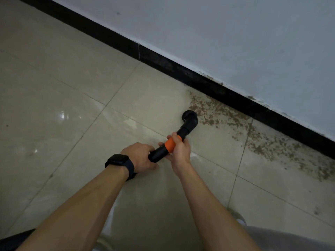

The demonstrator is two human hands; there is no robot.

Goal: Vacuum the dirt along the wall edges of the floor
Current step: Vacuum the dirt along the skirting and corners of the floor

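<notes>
Where the tiled floor (54, 91) runs toward the wall (244, 37), a person works a vacuum's black tube (159, 153) with both hands. At left, the left hand (140, 157), with a watch (119, 162) on its wrist, wraps the rear of the tube with its fingers curled round it, apparently to steer and carry the weight from behind. Just to its right, the right hand (180, 151) grips the tube at the orange band (170, 144), thumb over the top and fingers curled beneath. This forward hold probably serves to press and aim the tip. Neither hand is spread; both close fully on the tube. Farther right, the elbowed nozzle (189, 118) bends down so that its brush end appears to rest on the tile, at the left margin of the dirt (219, 113). The dirt, brown and speckled, lies in a band along the black skirting (199, 82) and runs rightward toward the frame edge; the tile left of the nozzle looks clean. The wall above is stained near its foot. Judged from this layout, most of the band is not yet vacuumed.
</notes>
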